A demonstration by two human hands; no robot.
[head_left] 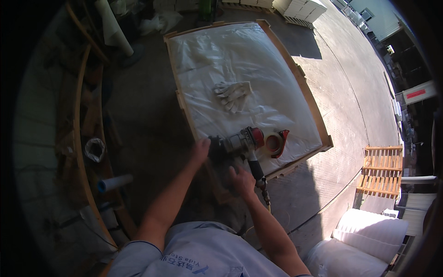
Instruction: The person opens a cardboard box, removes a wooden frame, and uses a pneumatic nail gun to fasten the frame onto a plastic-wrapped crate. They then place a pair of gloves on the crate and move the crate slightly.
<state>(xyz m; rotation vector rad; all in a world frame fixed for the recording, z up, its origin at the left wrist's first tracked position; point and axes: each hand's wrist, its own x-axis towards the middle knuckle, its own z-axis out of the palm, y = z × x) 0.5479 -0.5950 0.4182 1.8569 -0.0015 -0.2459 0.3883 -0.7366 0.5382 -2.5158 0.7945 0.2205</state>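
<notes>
An air nail gun (240, 142) lies across the near end of a large flat crate (177, 92) covered with clear plastic film (277, 99). Against its dark left end, at the crate's near left corner, my left hand (201, 150) is closed; the fingertips are partly hidden. My right hand (242, 179) is just below the tool's body, left of its black handle (255, 169). Its fingers are bent and smeared, and I cannot make out what they hold, if anything. A red tape dispenser (282, 138) with a roll of tape (273, 142) sits right of the nail gun. Farther back lie white work gloves (232, 95).
From the handle an air hose (266, 197) drops toward the floor. Curved wooden boards (79, 115) stand at the left, near a blue-ended roll (113, 183). A wooden pallet (381, 171) and rolls of white foam sheet (369, 235) are at the right. Stacked white blocks (302, 9) stand at the back.
</notes>
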